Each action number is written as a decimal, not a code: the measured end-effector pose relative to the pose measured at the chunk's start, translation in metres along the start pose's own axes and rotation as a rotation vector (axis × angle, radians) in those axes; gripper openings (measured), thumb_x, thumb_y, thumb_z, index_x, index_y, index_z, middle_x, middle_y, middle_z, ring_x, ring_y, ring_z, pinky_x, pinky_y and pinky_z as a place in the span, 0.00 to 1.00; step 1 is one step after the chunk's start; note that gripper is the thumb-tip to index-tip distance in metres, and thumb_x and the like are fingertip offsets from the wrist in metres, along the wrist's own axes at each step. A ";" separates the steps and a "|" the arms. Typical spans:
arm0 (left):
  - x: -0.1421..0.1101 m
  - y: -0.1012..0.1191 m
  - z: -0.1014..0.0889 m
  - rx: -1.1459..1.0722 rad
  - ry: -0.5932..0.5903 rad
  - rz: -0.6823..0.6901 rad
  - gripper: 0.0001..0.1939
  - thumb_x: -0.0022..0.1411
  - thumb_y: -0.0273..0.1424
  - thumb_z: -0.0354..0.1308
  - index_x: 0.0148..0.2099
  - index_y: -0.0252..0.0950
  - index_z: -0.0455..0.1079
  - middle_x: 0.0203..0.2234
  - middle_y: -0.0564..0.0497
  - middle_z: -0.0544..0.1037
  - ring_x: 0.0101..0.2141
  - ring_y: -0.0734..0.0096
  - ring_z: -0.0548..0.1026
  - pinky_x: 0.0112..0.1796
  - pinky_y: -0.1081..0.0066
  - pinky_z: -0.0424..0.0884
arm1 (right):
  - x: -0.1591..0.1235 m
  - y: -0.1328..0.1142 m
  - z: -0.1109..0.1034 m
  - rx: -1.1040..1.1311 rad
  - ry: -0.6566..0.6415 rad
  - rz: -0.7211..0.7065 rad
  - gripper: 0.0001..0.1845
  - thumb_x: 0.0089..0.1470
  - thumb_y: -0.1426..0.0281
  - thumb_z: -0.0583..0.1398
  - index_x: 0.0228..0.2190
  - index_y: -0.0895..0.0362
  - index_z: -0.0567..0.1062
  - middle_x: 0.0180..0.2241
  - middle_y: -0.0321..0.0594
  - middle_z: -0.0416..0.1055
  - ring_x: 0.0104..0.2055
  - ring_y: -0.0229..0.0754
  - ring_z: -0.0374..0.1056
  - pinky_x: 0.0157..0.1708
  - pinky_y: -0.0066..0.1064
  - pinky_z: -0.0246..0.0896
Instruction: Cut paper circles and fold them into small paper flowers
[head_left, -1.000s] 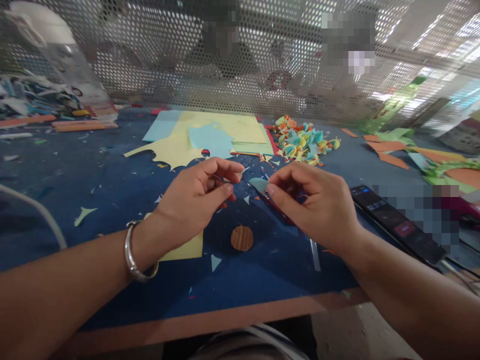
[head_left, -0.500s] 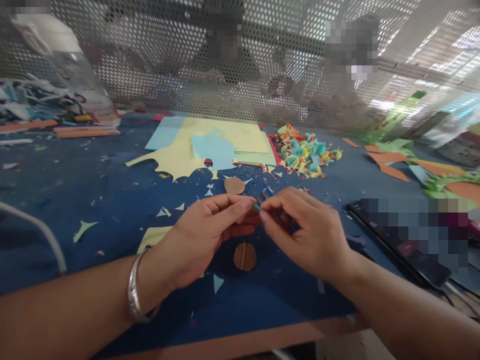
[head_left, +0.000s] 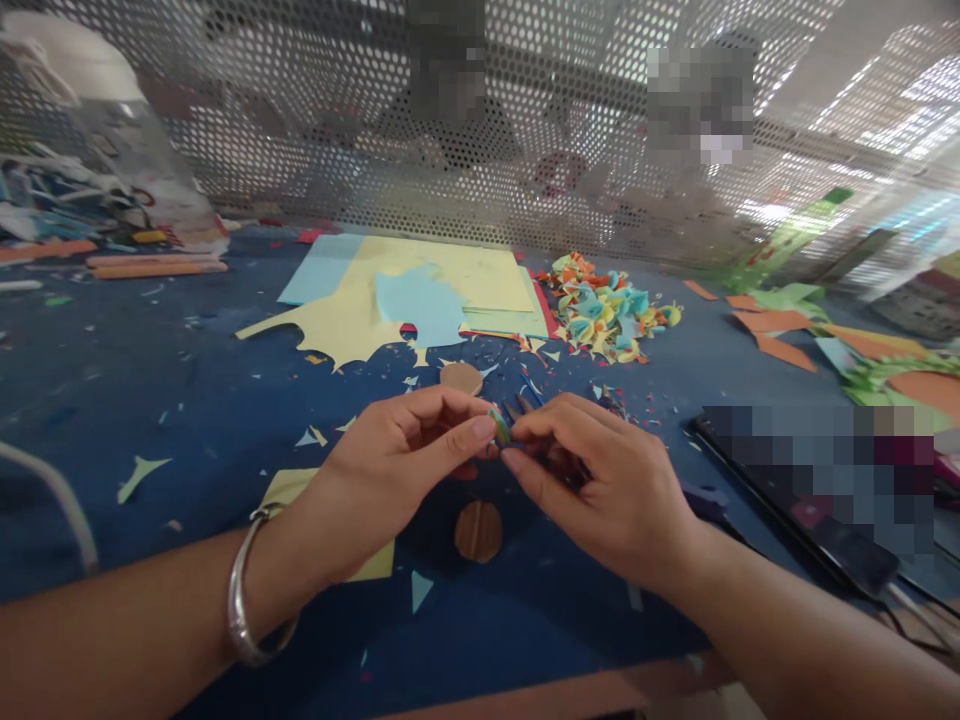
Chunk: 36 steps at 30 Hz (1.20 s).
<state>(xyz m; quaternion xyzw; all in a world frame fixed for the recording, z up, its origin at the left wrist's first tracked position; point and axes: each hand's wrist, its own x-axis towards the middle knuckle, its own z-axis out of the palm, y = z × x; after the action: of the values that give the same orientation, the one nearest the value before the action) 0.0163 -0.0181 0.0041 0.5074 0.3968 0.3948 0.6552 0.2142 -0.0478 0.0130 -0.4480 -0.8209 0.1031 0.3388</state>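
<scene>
My left hand [head_left: 409, 470], with a silver bangle at the wrist, pinches a small folded piece of green and yellow paper [head_left: 500, 428] between thumb and forefinger. From the other side, the thumb and forefinger of my right hand [head_left: 611, 470] close at its edge. Two dark pointed tips, which look like scissor blades [head_left: 517, 406], stick out just beyond the right forefinger; the rest is hidden behind that hand. Below the fingers lies a round brown disc [head_left: 478, 531] with a wood-like grain. Beyond them sits a paler disc [head_left: 460, 378], partly covered by my left hand.
Yellow and blue paper sheets [head_left: 337, 320] with scalloped cut edges lie behind my hands. Beside them rises a pile of small folded coloured papers [head_left: 600, 310]. A phone [head_left: 795, 500] with a cable lies right, a bottle [head_left: 142, 160] stands left. Perforated metal [head_left: 315, 150] screens the back.
The green paper piece shows more between my fingertips and has turned more upright. My left hand has shifted slightly left, and the view has moved a little.
</scene>
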 end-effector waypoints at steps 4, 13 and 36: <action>-0.002 -0.001 -0.002 0.068 -0.084 0.019 0.09 0.61 0.38 0.68 0.41 0.39 0.81 0.32 0.54 0.82 0.32 0.77 0.76 0.34 0.79 0.73 | 0.000 0.001 -0.002 0.050 0.007 0.000 0.02 0.61 0.72 0.61 0.34 0.56 0.74 0.31 0.36 0.73 0.30 0.35 0.67 0.30 0.27 0.62; -0.003 0.001 -0.005 0.006 -0.111 -0.032 0.08 0.58 0.37 0.71 0.41 0.42 0.84 0.32 0.53 0.84 0.31 0.78 0.76 0.33 0.80 0.73 | 0.000 0.000 -0.008 0.109 -0.011 0.003 0.03 0.61 0.73 0.62 0.33 0.59 0.76 0.29 0.35 0.72 0.28 0.32 0.65 0.29 0.24 0.60; -0.001 0.000 -0.012 0.034 -0.168 -0.057 0.10 0.61 0.37 0.68 0.42 0.39 0.84 0.35 0.50 0.85 0.33 0.75 0.78 0.35 0.79 0.74 | -0.003 0.002 -0.011 0.142 -0.048 0.014 0.04 0.61 0.72 0.62 0.35 0.59 0.77 0.30 0.35 0.72 0.27 0.31 0.64 0.28 0.24 0.61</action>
<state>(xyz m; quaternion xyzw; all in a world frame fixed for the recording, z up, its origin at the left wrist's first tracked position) 0.0051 -0.0151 0.0020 0.5383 0.3615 0.3250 0.6884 0.2233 -0.0503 0.0190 -0.4258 -0.8163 0.1741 0.3494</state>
